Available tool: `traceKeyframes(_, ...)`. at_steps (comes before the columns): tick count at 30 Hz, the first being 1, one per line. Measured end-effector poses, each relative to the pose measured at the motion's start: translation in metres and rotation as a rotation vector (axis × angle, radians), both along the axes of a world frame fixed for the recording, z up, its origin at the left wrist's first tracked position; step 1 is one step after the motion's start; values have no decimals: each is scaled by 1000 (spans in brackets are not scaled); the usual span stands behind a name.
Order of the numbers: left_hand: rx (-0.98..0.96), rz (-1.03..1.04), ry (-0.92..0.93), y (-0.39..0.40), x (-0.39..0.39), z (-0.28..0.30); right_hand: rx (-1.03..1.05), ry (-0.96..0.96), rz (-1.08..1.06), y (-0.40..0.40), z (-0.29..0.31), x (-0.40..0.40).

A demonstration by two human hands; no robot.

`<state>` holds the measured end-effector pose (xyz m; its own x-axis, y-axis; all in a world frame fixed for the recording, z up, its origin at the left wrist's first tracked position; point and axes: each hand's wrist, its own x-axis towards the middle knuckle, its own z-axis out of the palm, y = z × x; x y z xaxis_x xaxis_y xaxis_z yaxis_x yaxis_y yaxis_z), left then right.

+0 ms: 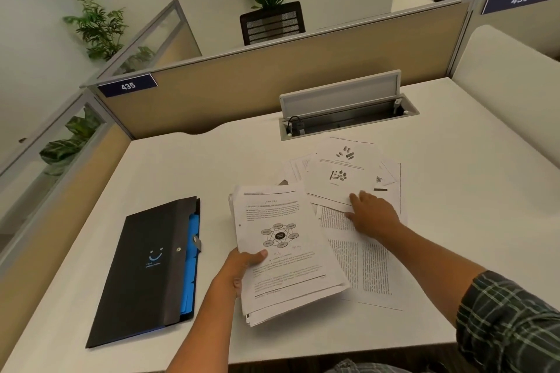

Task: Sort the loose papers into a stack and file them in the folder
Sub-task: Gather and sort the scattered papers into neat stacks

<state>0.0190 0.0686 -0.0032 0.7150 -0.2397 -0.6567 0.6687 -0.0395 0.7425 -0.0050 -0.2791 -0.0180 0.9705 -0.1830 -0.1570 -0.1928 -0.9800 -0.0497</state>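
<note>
The gathering step is in hand: the left hand (242,269) pinches a gathered stack of printed pages (285,254) at its lower left edge, thumb on top, while the right hand (374,213), fingers spread flat, rests on the loose sheets (345,172) fanned right of centre on the bench (181,166). The next move likely calls for sliding one loose sheet free and laying it square on the stack. The black folder (145,269), blue dividers showing along its right edge, lies shut at lower left, apart from the papers.
</note>
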Motion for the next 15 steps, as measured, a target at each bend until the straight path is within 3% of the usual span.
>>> traceKeyframes(5,-25,27,-13,2,5,-1,-200,-9,118,2,-4,1)
traceKeyframes(7,-35,29,-32,3,6,-2,-191,-29,105,1,-2,2)
traceKeyframes(10,-56,16,-36,2,8,-1,8,-140,-89,-3,5,5)
traceKeyframes(15,-65,9,-32,-1,7,-1,439,-537,-367,-5,18,0)
